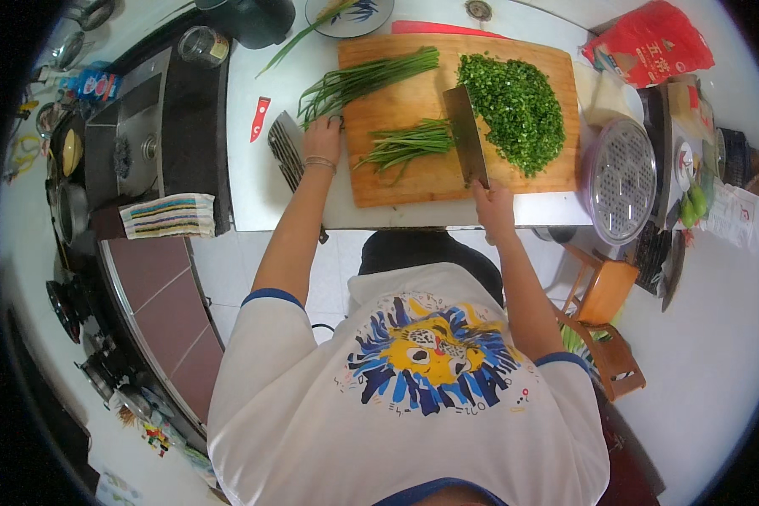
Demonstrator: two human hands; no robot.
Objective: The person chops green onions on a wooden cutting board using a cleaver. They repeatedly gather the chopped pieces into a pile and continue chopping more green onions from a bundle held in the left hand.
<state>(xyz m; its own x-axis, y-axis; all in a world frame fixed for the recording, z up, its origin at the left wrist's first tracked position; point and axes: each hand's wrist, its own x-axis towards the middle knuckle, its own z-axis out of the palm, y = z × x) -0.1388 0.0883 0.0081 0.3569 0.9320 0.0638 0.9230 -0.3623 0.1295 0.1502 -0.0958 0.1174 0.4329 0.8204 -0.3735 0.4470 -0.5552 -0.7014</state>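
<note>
My right hand [494, 207] is closed round the handle of a cleaver [465, 135], its wide blade standing on the wooden cutting board [388, 192]. To the right of the blade spreads a heap of finely chopped chives [516, 114]. A short bunch of cut chives [409, 143] lies just left of it. Farther back, a long bunch of chives [371, 80] reaches past the board's left edge. At that bunch's near-left ends, my left hand [323, 139] has its fingers curled over the greens; the fingertips are partly hidden.
A dark slatted object [287, 152] and a red-handled peeler-like tool [261, 118] lie left of the board. Behind stands a plate [350, 24] with a green stalk. A lidded, perforated round container [622, 181] and a red bag [648, 44] are at right; a sink [135, 126] is at left.
</note>
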